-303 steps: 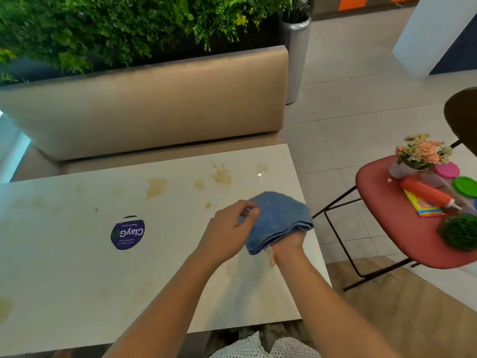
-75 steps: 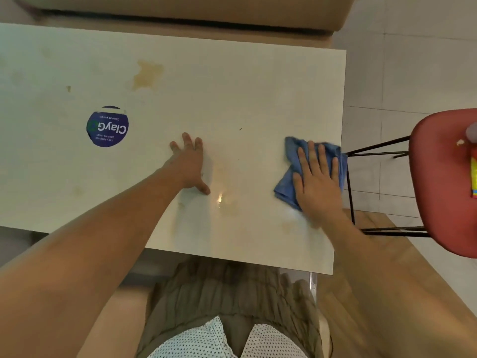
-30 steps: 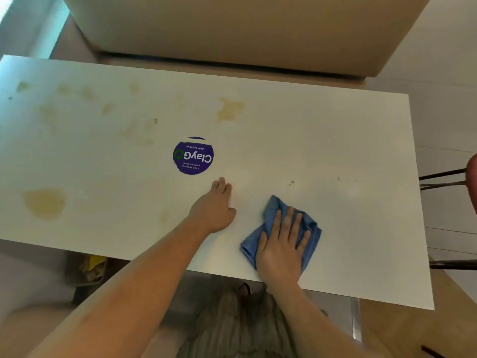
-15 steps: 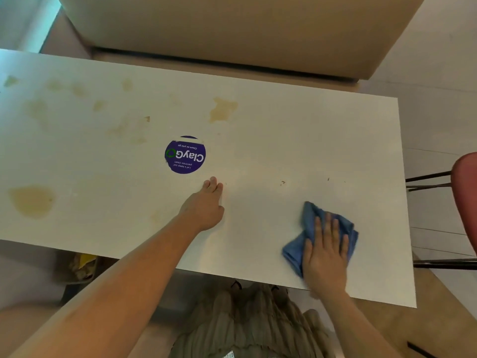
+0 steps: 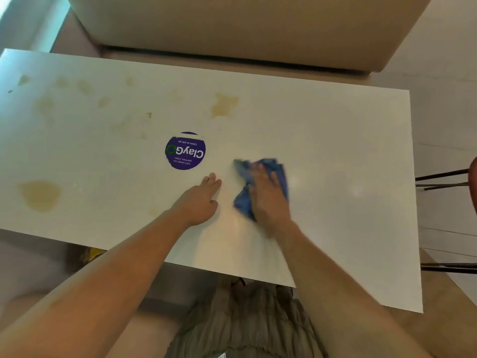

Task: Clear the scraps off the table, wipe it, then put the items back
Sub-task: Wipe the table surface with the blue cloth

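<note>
Since half a second ago the right hand [image 5: 268, 197] has swept the blue cloth [image 5: 281, 174] away from the near right part of the counter [image 5: 348, 151], leftward and farther in, so that cloth and hand now sit near the middle, just beside the left hand [image 5: 200, 200]. The cloth lies bunched flat on the counter under the right palm, blue showing past the fingertips and along both sides of the hand. Both hand and cloth are smeared with motion blur. The grip there is no clasp: the fingers look stretched out, pressing down on the cloth rather than curling round it. The left hand has kept its place, palm down on the bare counter with fingers straight and together, holding nothing, its fingertips just short of the round purple sticker [image 5: 185, 150]. Yellowish stains mark the surface, a large one [image 5: 40, 195] near the near left edge and another [image 5: 224, 104] beyond the sticker. A beige bench [image 5: 245, 24] runs along the far side, and the black legs of a chair [image 5: 441, 174] show at the right.
</note>
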Tool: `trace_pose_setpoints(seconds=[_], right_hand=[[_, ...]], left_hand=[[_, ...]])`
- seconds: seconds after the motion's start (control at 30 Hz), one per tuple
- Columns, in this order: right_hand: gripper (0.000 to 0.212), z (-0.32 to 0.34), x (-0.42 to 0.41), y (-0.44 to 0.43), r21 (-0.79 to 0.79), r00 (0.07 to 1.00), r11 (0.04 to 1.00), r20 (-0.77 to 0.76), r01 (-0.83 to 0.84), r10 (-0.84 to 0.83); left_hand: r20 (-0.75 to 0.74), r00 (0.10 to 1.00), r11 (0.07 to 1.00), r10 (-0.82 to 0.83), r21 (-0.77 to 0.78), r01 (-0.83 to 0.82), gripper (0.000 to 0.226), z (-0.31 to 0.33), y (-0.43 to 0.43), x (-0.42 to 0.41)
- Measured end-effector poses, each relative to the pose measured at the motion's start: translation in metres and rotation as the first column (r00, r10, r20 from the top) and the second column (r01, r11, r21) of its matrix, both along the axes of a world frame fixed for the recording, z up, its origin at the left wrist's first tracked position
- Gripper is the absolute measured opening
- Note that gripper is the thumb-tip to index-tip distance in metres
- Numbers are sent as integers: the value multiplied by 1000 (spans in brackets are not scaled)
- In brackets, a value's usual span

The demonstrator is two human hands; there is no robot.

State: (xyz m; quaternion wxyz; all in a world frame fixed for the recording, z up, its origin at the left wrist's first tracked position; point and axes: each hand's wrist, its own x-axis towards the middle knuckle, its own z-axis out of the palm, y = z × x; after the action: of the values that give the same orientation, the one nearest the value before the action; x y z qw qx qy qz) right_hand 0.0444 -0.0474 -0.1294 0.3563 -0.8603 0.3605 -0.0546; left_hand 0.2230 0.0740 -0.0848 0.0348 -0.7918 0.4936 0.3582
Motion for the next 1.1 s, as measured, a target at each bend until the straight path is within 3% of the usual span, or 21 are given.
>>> trace_pose_setpoints(seconds=[0.1,0.17,0.3,0.43,0.5,0.57,0.63,0.73,0.8,0.87,0.97,1.03,1.1], right_hand=[[54,1,-20,43,28,972,973,62,-230,228],[54,-4,-50,34,-16,962,964,64,-265,266],[55,-12,-73,-20,-198,991,979,-135,-40,13],[55,-22,-12,-25,-274,925,931,-226,242,-307],[56,-20,25,-8,-276,896,906,-224,319,-384],[56,-18,56,22,-257,936,937,-200,236,-291],[57,-18,79,65,-215,982,977,-180,17,-56],[56,-11,93,115,-68,944,945,-105,-320,312],[55,-6,88,110,56,926,925,-15,-376,378],[54,-8,72,93,-20,945,946,-41,-324,323],[60,-14,58,84,-255,968,961,-247,-110,45],[65,-16,74,100,-316,945,949,-308,7,-110],[66,-15,102,123,-327,942,945,-314,10,-118]], left_hand=[[-76,986,979,149,-131,-158,68,3,12,3],[-27,965,938,260,-231,-259,68,7,29,6],[108,887,853,449,-346,-390,63,10,74,36],[196,778,800,597,-212,-561,60,10,127,85],[214,781,810,587,-142,-570,58,9,149,101],[243,824,857,512,-82,-508,56,7,162,110],[252,844,878,473,-63,-474,55,5,165,115],[248,846,879,472,-62,-473,54,6,161,119],[248,856,888,453,-41,-458,56,7,162,121],[231,868,894,439,-13,-448,58,7,165,121],[202,886,902,416,28,-430,62,3,167,118],[181,888,899,422,43,-436,63,0,166,118],[172,890,899,422,47,-435,64,-2,166,118]])
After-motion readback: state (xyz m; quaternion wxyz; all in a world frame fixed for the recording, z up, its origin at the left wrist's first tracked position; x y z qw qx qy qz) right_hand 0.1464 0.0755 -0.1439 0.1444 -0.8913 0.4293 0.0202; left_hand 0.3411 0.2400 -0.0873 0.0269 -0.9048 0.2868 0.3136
